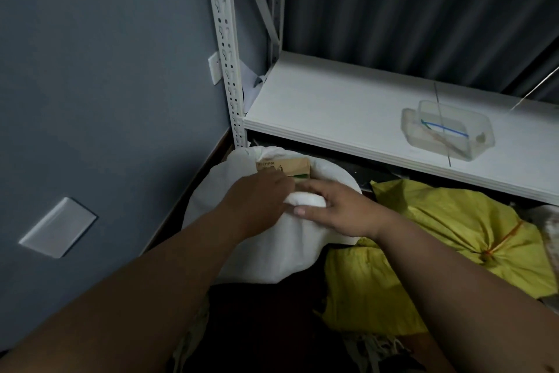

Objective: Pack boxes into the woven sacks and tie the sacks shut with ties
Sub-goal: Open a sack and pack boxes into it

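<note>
packing step: left hand [257,191] presses a box [284,168] into the white sack [272,251], fingers hidden; right hand [335,209] grips its near rim. next, gather the mouth and tie.

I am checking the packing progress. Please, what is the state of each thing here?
white woven sack: mouth open, box showing
cardboard box: partly inside the sack
yellow sack: tied shut with an orange tie
clear plastic container: lid off, on the shelf
left hand: on the box, grip unclear
right hand: grips the sack's rim
</note>
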